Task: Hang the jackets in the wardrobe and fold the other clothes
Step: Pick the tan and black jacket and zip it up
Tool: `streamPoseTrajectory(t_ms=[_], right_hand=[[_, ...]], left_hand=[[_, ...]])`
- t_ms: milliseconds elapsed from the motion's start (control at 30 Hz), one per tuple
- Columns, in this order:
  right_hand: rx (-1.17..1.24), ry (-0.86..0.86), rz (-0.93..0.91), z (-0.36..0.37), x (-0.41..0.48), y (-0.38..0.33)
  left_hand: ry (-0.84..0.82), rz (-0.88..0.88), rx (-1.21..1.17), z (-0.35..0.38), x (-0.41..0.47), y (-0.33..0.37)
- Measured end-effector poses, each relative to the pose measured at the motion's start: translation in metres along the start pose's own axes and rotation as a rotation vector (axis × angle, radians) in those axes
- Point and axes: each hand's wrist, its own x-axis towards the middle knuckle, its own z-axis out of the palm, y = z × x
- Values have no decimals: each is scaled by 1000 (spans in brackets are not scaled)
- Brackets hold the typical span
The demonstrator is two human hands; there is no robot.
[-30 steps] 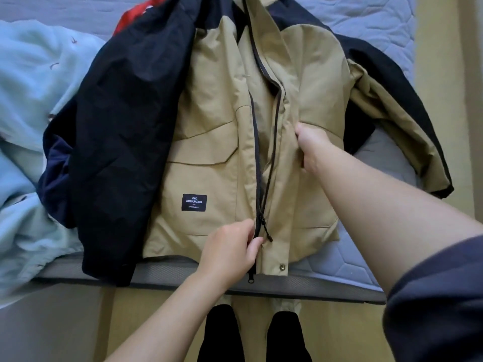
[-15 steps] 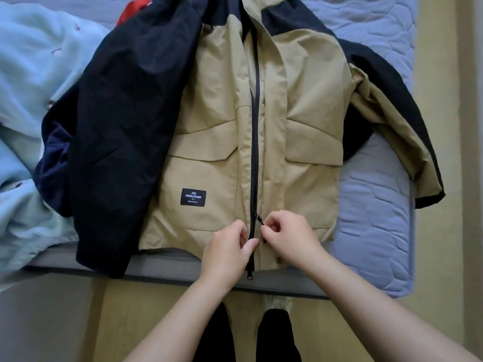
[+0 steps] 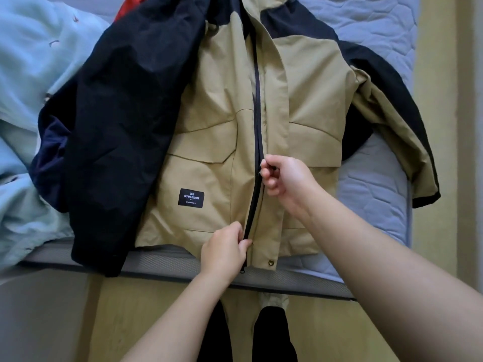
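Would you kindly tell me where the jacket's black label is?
In the head view, the black label sits on the tan front of the jacket, left of the zipper, above the left hand and below-left of the right hand.

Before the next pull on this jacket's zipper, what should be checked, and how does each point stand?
1. Right hand pinches the zipper pull: ok.
2. Left hand grips the hem beside the zipper, holding it down: ok.
3. Zipper track above the pull straight and uncovered: ok.
4. Teeth meshed below the pull: cannot tell.
5. Jacket flat on the mattress: not ok, the dark sleeve lies folded over the front.
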Motion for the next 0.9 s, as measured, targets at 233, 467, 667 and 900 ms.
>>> streamPoseTrajectory(t_ms=[233,467,667,900], right_hand=[[-290,-7,-10,-10,-8,11],[-76,15,-25,-2,5,-5],[-6,4,-94,4,8,-28],[-49,-4,-89,-3,5,-28]], left_hand=[[83,20,-100,-30,41,31],[67,25,12,-24,37,28],[-59,-41,177,-12,30,14],[108,-56,-138,-61,74,64]])
